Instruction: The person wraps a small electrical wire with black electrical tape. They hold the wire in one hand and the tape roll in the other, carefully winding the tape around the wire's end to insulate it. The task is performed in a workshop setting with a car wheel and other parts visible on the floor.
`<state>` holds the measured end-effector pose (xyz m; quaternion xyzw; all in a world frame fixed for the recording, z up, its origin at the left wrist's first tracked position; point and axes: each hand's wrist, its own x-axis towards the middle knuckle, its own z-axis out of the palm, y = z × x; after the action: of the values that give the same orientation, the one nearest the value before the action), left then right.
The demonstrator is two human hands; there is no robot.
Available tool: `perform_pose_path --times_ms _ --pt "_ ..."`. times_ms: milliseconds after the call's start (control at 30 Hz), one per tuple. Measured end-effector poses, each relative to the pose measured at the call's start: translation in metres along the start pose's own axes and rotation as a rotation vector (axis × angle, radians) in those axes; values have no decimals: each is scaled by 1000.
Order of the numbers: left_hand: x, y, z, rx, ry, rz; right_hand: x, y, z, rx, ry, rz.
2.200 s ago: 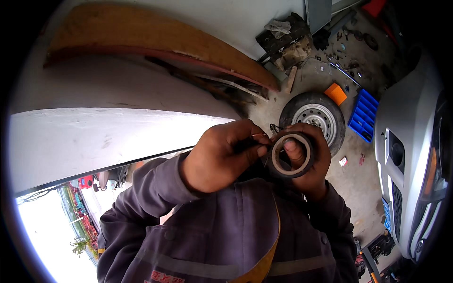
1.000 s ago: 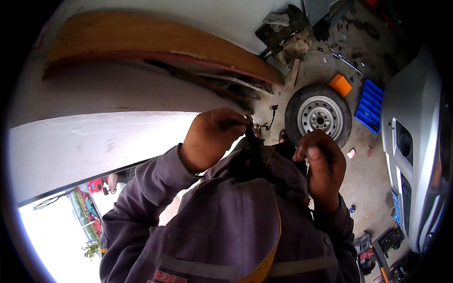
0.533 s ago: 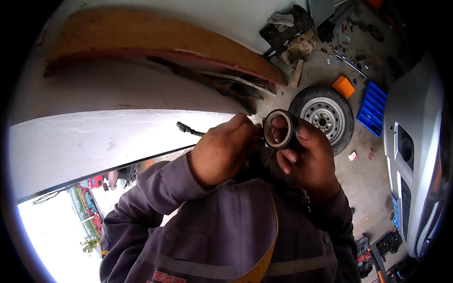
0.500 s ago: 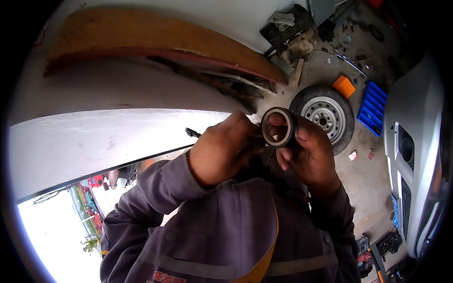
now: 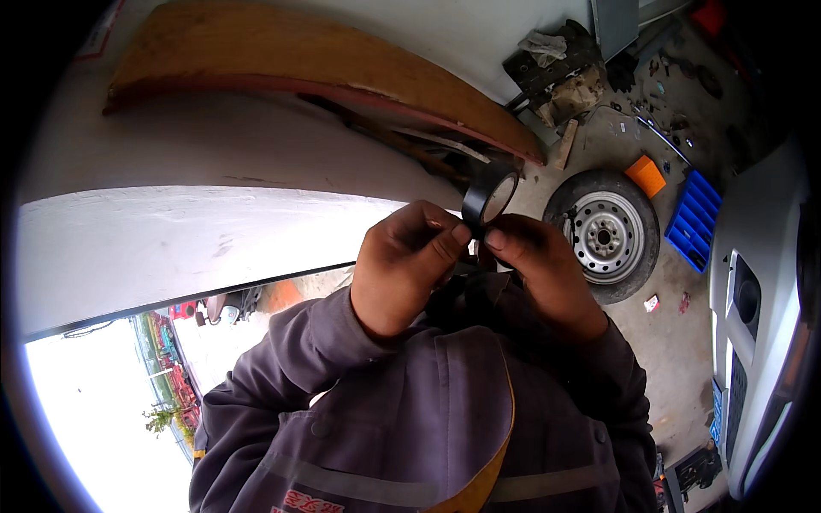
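A roll of black electrical tape (image 5: 480, 196) with a pale core stands tilted above my fingertips, in front of my chest. My left hand (image 5: 402, 267) is closed, its thumb and forefinger pinching at the lower edge of the roll. From the other side, my right hand (image 5: 549, 272) pinches at the same spot, its thumb just below the roll. The thumbs are close together, with a small dark bit between them that I cannot make out. My curled fingers hide whatever lies underneath.
A wheel with a silver rim (image 5: 605, 237) lies on the floor beyond my right hand. Near it are an orange block (image 5: 646, 176) and a blue tray (image 5: 694, 221). A silver car bumper (image 5: 744, 342) stands at the right. A curved brown panel (image 5: 308, 60) extends along the far wall.
The roll has tipped upward, and my right finger is out of its core. Both hands have drawn together beneath it. A black connector-like piece left of my left hand no longer shows there.
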<state>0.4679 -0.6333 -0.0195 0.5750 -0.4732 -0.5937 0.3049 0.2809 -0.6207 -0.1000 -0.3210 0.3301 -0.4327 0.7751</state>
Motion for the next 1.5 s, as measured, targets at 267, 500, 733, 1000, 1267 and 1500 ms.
perform_pose_path --times_ms 267,500,733,1000,1267,1500 --pt "-5 6 3 112 -15 169 -1 6 7 29 45 -101" --pt "-6 6 -3 49 -43 59 -3 7 3 -669 189 -543" --pt "-6 11 2 51 -25 89 -9 -15 -6 -429 -12 -263" --pt "6 16 -17 1079 -265 1138 -21 -32 -3 -478 19 -163" --pt "20 17 -14 1300 -96 1239 -24 -33 10 -1189 333 -700" --pt "45 22 -7 1204 -50 1078 -40 34 7 -932 144 -584"
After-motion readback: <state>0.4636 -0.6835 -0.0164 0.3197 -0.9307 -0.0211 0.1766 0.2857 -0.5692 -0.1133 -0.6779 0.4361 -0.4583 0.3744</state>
